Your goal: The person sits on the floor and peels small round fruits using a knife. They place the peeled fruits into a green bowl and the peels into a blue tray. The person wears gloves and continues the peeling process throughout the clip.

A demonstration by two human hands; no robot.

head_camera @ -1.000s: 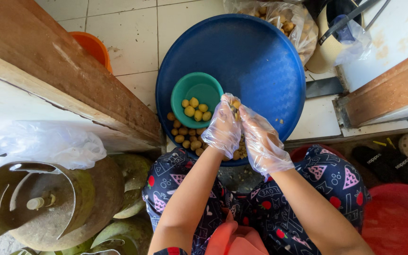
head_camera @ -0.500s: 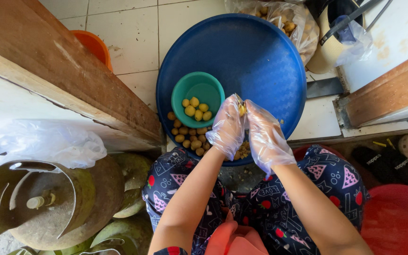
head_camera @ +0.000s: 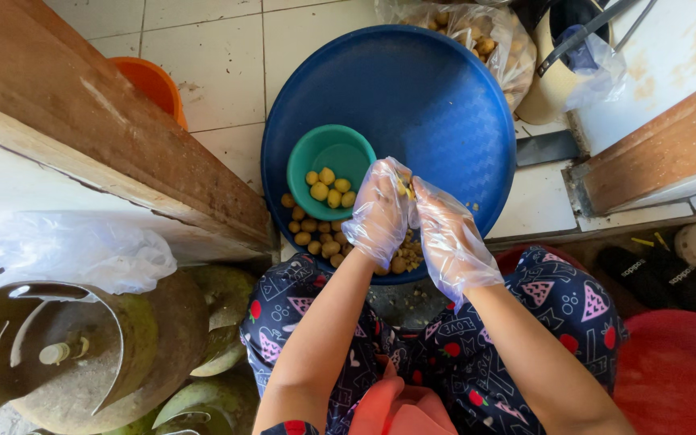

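Both forearms bare, running up from lower frame and converging at centre. L hand (head_camera: 379, 211) in thin clear plastic glove, fingers curled inward, fingertips bunched toward R hand. R hand (head_camera: 450, 239) gloved likewise, wrist bent slightly, fingers extended up-left to meet L fingertips. Hands touching at fingertips; pinch grip from both sides on a small yellow piece (head_camera: 403, 188). L elbow low centre, R elbow lower right. Wrists apart.

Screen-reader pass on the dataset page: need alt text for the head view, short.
Seen from above, a seated person's gloved left hand and right hand pinch a small yellow fruit over a big blue basin. In the basin sit a green bowl holding a few yellow fruits and a loose pile of brownish ones.
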